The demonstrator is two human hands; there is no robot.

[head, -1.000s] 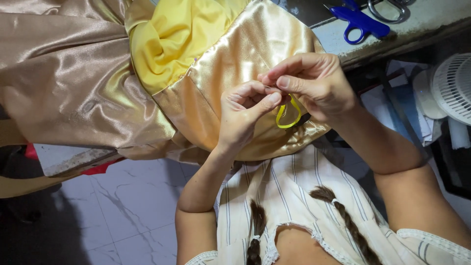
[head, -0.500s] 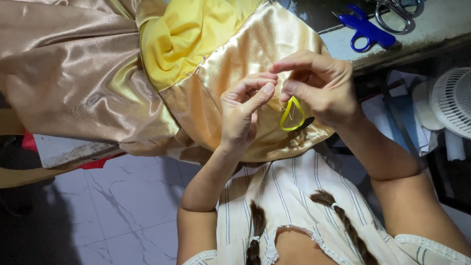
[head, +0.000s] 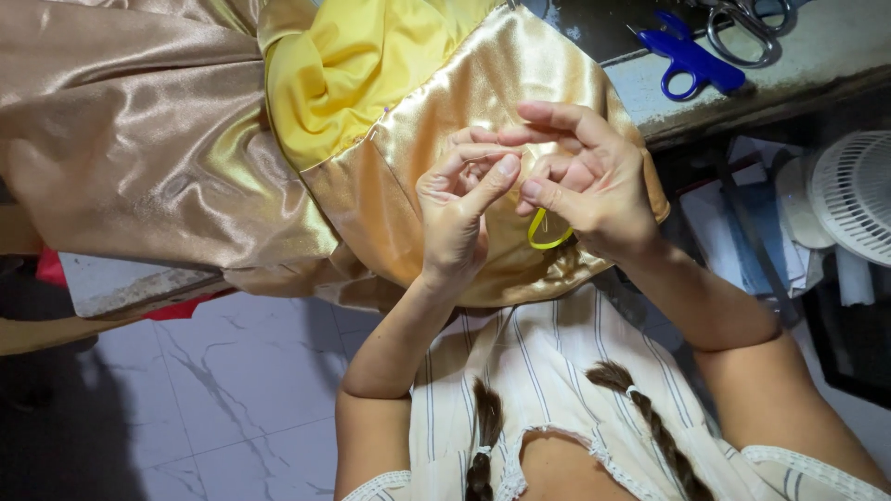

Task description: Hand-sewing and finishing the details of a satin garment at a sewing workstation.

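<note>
A small yellow loop point(head: 548, 234) of cord or trim is hanging at six o'clock of the two hands, over the gold satin fabric point(head: 464, 139). The right hand point(head: 594, 186) is pinching it from above while the left hand point(head: 459, 209) is closing thumb and forefinger just beside; both hands are pressed together. Keeping the pinch near the cloth seems wise. The counter point(head: 835, 65) edge at two o'clock is carrying blue-handled scissors point(head: 691, 60); open floor point(head: 213, 390) is lying at eight o'clock.
</note>
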